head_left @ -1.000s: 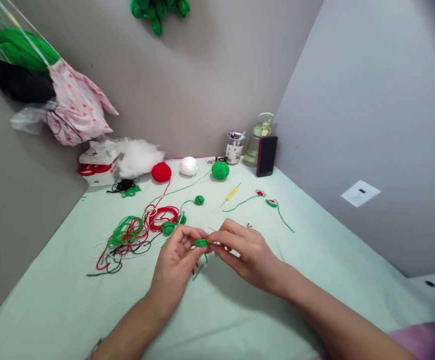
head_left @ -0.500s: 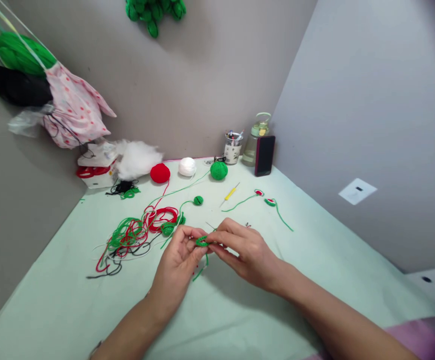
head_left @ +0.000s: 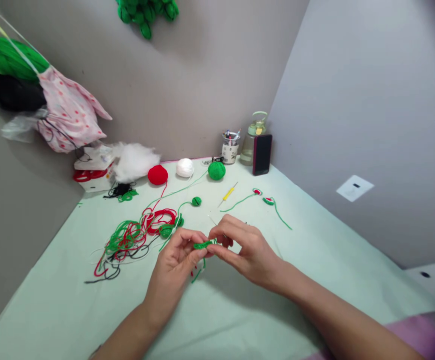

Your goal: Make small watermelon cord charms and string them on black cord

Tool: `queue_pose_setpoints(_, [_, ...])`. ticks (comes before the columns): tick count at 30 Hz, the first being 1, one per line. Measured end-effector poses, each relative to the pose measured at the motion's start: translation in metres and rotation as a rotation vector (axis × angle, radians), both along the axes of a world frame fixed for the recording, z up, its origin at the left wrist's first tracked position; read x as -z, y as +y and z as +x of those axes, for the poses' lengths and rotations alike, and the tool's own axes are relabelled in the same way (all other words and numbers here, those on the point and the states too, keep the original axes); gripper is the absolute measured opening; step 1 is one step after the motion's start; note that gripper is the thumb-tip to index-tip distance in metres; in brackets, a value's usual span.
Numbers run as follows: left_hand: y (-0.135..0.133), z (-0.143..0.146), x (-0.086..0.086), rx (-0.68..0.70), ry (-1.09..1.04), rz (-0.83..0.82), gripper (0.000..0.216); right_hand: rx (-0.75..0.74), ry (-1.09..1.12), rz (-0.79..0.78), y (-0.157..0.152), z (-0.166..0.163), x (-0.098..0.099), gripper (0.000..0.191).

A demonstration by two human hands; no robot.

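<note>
The small green crochet piece (head_left: 201, 245) is between the two hands, above the pale green table (head_left: 240, 325). The left hand (head_left: 175, 256) grasps one end of it in a pinch, and the right hand (head_left: 242, 245) pinches the other end — a thin tool (head_left: 211, 219) sticks out beyond the right hand. Below the piece a green yarn end (head_left: 203, 264) shows. To the left lies a tangle of coloured yarn (head_left: 127, 240). Farther away are a yellow-handled hook (head_left: 228, 194) and three balls — the red ball (head_left: 157, 175), the white ball (head_left: 184, 168) and the green ball (head_left: 216, 171).
</note>
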State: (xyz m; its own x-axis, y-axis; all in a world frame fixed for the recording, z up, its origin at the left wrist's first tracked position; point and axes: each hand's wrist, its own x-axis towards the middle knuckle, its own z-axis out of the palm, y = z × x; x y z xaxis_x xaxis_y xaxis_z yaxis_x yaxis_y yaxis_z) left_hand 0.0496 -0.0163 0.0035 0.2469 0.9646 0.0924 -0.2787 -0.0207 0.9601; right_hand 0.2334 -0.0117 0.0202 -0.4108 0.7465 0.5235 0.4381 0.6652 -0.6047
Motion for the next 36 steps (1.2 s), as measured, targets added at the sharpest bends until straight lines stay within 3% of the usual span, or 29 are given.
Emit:
queue_pose_setpoints(9, [0.001, -0.006, 0.002, 0.027, 0.135, -0.049, 0.013, -0.027, -0.070, 0.091, -0.002, 0.001, -0.001, 0.007])
queue_pose_setpoints(17, [0.007, -0.011, 0.004, 0.091, 0.130, -0.137, 0.013, 0.002, -0.018, -0.046, 0.000, 0.011, -0.007, 0.044])
queue_pose_setpoints(20, [0.006, -0.011, 0.004, 0.109, 0.122, -0.120, 0.011, 0.075, -0.038, -0.110, 0.002, 0.014, -0.011, 0.028])
queue_pose_setpoints(22, [0.005, -0.010, 0.004, 0.105, 0.121, -0.100, 0.010, 0.077, -0.041, -0.051, 0.003, 0.014, -0.013, 0.013])
queue_pose_setpoints(26, [0.005, -0.009, 0.005, 0.090, 0.111, -0.094, 0.008, 0.047, -0.045, 0.101, 0.007, 0.015, -0.014, 0.015])
queue_pose_setpoints(36, [0.006, -0.007, 0.005, 0.087, 0.060, -0.054, 0.008, 0.087, -0.140, 0.208, 0.009, 0.017, -0.010, 0.019])
